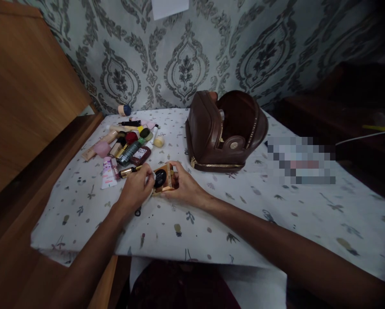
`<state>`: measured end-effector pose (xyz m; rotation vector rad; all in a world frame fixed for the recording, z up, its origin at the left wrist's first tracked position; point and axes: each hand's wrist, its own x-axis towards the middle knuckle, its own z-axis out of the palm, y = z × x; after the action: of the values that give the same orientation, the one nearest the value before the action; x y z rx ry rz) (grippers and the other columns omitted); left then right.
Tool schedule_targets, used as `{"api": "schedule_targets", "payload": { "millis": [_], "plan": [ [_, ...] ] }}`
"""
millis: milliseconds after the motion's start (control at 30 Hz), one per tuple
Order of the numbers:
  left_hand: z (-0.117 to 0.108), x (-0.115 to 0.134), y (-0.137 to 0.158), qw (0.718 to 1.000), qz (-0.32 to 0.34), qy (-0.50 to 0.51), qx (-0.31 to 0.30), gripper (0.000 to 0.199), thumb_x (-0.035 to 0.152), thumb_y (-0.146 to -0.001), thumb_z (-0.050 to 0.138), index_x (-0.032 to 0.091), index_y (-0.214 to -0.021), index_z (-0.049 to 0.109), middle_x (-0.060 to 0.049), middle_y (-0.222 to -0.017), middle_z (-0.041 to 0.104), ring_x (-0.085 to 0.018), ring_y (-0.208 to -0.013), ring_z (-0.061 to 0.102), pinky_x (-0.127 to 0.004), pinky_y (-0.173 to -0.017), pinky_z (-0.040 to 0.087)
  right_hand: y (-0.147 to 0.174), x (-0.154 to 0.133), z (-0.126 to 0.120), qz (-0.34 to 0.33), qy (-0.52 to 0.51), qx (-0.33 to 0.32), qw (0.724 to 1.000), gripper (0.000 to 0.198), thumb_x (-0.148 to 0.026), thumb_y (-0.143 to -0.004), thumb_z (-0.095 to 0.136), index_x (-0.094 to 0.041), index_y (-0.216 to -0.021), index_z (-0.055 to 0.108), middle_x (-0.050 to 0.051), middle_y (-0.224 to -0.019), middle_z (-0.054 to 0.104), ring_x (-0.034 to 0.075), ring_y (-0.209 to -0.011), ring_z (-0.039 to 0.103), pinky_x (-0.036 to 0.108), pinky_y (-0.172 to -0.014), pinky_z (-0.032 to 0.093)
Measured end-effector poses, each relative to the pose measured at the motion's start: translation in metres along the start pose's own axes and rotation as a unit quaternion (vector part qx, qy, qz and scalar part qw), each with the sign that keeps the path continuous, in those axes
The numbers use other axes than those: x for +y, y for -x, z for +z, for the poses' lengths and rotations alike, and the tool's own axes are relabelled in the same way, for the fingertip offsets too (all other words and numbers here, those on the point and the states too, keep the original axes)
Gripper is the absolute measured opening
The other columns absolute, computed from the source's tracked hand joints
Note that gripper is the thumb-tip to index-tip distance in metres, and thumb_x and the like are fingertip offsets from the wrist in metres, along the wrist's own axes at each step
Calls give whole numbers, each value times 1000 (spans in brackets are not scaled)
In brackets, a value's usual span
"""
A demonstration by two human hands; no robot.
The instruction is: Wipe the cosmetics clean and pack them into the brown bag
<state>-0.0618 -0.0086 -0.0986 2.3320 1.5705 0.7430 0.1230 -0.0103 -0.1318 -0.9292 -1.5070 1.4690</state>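
My right hand grips a small gold-orange box with a black oval on its face, holding it by the right side just above the table. At the box's left edge, my left hand is closed in a pinch, and a bit of white, tissue-like material shows at its fingertips. Most of that material is hidden by the fingers. Beside my left hand lies a gold-and-black tube. Behind the box, a brown cosmetic bag stands unzipped, its lid raised.
Several cosmetics lie clustered at the left, among them a dark red bottle, a green bottle and a white-pink tube. A blurred flat item lies right on the patterned tablecloth. A wooden panel borders the left side.
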Motion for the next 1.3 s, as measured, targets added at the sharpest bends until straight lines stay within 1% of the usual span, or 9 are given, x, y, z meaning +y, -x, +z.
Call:
{"api": "schedule_targets", "payload": {
  "millis": [333, 533, 733, 867, 967, 1067, 1133, 1200, 1300],
  "plan": [
    [-3, 1, 0, 998, -14, 54, -18, 6, 24, -82, 47, 21, -83, 52, 2, -72, 64, -12, -50, 46, -27, -58, 36, 1, -1, 0, -9, 3, 0, 1000, 81, -27, -60, 84, -24, -125, 35, 1, -96, 63, 17, -82, 65, 32, -74, 55],
    [-4, -1, 0, 998, -10, 58, -4, 12, 26, -82, 48, 21, -89, 58, -1, -80, 66, -16, -66, 60, -27, -60, 41, 0, 1, 0, -16, 2, -3, 1000, 80, -26, -61, 83, -24, -124, 35, 0, -92, 62, 15, -78, 63, 30, -70, 54],
    [-3, 2, 0, 992, -34, 123, 25, 13, 26, -79, 52, 20, -84, 62, 0, -77, 66, -16, -70, 61, -24, -59, 42, 3, -4, 0, -21, 28, 4, 999, 79, -26, -63, 81, -24, -126, 35, -1, -91, 61, 15, -78, 61, 29, -69, 52],
    [-1, 12, -2, 969, -89, 230, 25, 19, 35, -78, 59, 19, -85, 66, 2, -69, 62, -12, -57, 52, -21, -52, 39, 5, -6, 0, -26, 79, 15, 996, 77, -25, -64, 79, -24, -129, 36, -3, -87, 59, 14, -75, 58, 27, -67, 48],
    [2, 20, -5, 931, -139, 336, 12, 27, 38, -76, 63, 17, -91, 68, 1, -73, 63, -11, -55, 50, -21, -50, 39, 7, -9, 0, -37, 112, 24, 993, 77, -23, -65, 77, -23, -130, 36, -4, -85, 58, 13, -74, 57, 26, -67, 45],
    [5, 22, -10, 903, -157, 400, 21, 32, 39, -76, 63, 17, -97, 69, 2, -73, 62, -10, -52, 49, -21, -48, 39, 9, -14, 1, -37, 115, 14, 993, 78, -23, -66, 77, -23, -132, 35, -3, -87, 60, 14, -75, 58, 26, -68, 45],
    [7, 20, -14, 909, -147, 388, 47, 31, 38, -78, 61, 17, -99, 69, 3, -68, 59, -10, -50, 46, -21, -47, 37, 9, -16, 2, -40, 125, 21, 991, 79, -27, -65, 79, -22, -131, 36, -1, -92, 62, 15, -77, 59, 28, -70, 46],
    [9, 17, -16, 930, -121, 339, 74, 29, 36, -82, 57, 17, -102, 68, 3, -69, 60, -11, -52, 47, -22, -49, 37, 8, -17, 2, -58, 152, 42, 986, 78, -31, -63, 82, -21, -128, 41, 2, -101, 61, 18, -85, 59, 30, -76, 48],
    [12, 14, -17, 968, -34, 227, 106, 26, 29, -89, 49, 17, -104, 67, -3, -87, 67, -15, -71, 58, -26, -65, 47, 6, -16, -1, -92, 210, 64, 971, 70, -32, -60, 84, -19, -118, 48, 6, -110, 57, 22, -100, 56, 35, -87, 47]
  ]
}}
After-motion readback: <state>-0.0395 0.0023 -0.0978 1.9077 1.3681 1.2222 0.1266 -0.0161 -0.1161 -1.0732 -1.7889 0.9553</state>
